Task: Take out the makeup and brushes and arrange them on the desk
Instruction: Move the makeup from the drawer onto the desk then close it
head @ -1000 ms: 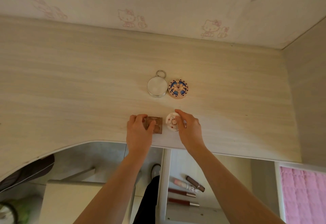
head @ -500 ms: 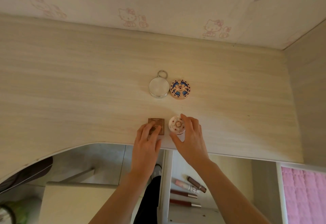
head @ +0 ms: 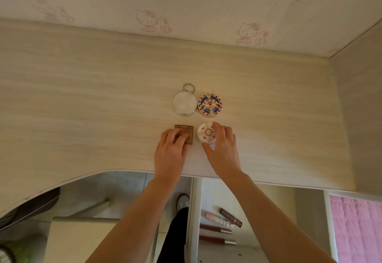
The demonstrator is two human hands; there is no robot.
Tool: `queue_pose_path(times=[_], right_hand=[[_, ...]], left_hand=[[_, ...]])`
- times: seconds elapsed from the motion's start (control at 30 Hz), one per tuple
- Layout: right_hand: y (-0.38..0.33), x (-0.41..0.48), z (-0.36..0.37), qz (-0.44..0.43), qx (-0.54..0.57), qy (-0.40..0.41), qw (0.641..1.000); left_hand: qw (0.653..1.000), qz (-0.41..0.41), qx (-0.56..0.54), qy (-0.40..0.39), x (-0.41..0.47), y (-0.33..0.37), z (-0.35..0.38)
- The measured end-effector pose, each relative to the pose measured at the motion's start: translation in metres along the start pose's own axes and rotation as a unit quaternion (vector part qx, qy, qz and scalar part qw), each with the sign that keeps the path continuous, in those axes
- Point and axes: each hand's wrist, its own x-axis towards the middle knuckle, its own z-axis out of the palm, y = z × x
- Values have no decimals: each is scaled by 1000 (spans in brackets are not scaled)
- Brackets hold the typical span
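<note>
Square compact (head: 184,133): lies flat on the worktop (head: 82,107) near the front edge. I judge it light, stiff and slick, so I'd take it by opposite edges.
Round compact (head: 206,132): just right of the square one but apart from it. Likely light with a brittle lid, so I'd grip the rim.
Left hand (head: 170,153): fingers curled over the square compact, thumb at its near corner, grasping it.
Right hand (head: 222,151): thumb and forefinger pinch the round compact's rim.
Tubes (head: 219,229): in the drawer (head: 208,194) below, not yet taken out.
</note>
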Motion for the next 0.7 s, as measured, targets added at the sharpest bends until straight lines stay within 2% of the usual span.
queue_pose_path(times=[0.4, 0.57, 0.7], right_hand=[[1, 12, -2, 0, 24, -1, 1000], [10, 7, -9, 4, 60, -24, 998], [22, -8, -18, -4, 44, -45, 998]], left_hand=[[1000, -15, 11, -9, 16, 5, 2], [1000, -10, 19, -3, 11, 7, 0], [1000, -16, 17, 6, -6, 14, 0]])
